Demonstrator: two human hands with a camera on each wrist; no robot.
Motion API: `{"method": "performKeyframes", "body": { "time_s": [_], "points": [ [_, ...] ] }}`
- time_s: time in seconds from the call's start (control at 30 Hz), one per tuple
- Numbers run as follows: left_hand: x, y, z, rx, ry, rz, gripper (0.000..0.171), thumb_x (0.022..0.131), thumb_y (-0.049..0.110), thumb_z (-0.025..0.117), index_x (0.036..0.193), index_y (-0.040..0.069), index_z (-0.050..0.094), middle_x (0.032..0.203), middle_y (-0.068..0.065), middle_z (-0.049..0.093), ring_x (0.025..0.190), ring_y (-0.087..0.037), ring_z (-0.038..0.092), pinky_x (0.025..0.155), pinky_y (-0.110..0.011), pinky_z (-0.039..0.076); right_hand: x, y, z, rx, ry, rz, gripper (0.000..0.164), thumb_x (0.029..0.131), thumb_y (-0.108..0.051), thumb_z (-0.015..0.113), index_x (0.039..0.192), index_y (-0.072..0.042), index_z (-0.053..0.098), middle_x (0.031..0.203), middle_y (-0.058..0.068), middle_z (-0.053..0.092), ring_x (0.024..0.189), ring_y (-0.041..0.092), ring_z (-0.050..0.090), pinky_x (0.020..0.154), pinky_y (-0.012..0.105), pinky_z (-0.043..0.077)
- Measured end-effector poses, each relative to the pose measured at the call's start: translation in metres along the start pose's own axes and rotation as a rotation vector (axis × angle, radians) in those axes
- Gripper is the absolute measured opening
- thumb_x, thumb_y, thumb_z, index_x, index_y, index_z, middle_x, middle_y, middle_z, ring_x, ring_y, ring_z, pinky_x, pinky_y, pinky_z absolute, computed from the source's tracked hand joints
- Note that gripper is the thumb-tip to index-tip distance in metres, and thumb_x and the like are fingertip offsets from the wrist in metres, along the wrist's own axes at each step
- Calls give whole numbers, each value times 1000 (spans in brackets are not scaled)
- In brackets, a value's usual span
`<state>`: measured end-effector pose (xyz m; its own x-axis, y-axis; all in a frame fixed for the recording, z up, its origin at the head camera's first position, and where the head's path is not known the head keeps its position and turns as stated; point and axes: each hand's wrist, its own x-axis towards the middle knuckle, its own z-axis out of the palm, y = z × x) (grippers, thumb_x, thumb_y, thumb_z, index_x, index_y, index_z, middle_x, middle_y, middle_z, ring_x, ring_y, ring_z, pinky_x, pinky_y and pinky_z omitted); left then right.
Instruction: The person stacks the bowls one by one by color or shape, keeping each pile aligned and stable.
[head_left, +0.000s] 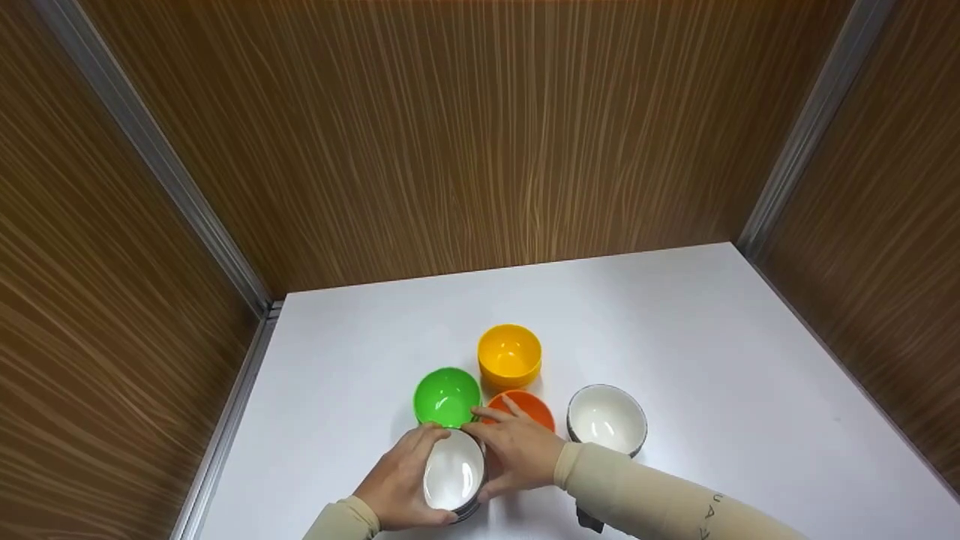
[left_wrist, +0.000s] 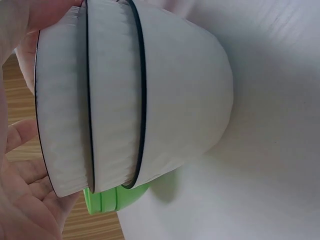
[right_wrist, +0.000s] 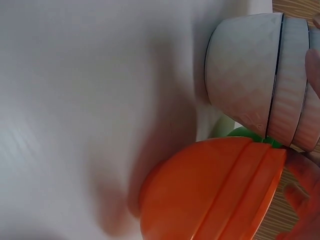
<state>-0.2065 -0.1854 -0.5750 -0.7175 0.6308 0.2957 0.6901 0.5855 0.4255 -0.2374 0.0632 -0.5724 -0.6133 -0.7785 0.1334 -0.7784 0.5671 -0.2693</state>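
Note:
Three white bowls with dark rims stand nested in a stack near the front of the table. My left hand grips the top bowl from the left, thumb at the near side and fingers at the far side. From the right, my right hand holds the same stack near its top, its fingers reaching over the orange bowls. In the left wrist view the white bowls sit slightly unevenly in each other. Green bowls stand just behind the stack. My right hand partly hides the orange ones.
Yellow bowls stand stacked farther back on the white table. Another white bowl stands to the right, close to my right forearm. Wood-patterned panels enclose the back and sides. A small dark object shows below the right sleeve.

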Motion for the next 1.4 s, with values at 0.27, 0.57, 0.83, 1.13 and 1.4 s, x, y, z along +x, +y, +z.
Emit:
{"method": "performKeyframes", "body": {
  "time_s": [0.27,0.57,0.83,1.13,1.4],
  "points": [
    [-1,0,0,-9,-38,-30,105,53,55,87,135,8,42,136,-8,46,126,-23,45,100,-43,46,1,-1,0,15,-24,16,93,72,-70,66,141,-12,45,141,1,51,139,25,32,110,65,18],
    [-5,0,0,-29,-68,-72,105,54,55,87,136,8,43,141,-11,43,128,-27,44,100,-45,46,3,-2,1,35,-38,20,93,71,-69,69,143,-14,45,143,-1,49,140,24,30,110,65,17],
    [-5,-2,0,-40,-45,-55,112,49,52,91,140,8,42,140,-13,43,126,-29,46,99,-46,46,2,-2,1,29,-29,13,94,71,-68,69,142,-14,45,142,-1,50,139,25,32,109,66,19],
    [-6,-2,-5,-65,-96,-124,121,49,67,83,147,16,36,145,-14,39,128,-30,45,99,-48,46,1,-3,-3,23,-15,-7,96,71,-71,66,143,-11,43,143,2,48,140,26,31,108,67,19],
    [0,-2,-22,-56,-80,-174,109,62,66,78,148,14,34,147,-14,39,129,-30,45,100,-50,44,-1,0,-25,16,67,-7,93,74,-68,66,143,-10,43,146,4,45,139,27,32,110,66,18]
  ]
}}
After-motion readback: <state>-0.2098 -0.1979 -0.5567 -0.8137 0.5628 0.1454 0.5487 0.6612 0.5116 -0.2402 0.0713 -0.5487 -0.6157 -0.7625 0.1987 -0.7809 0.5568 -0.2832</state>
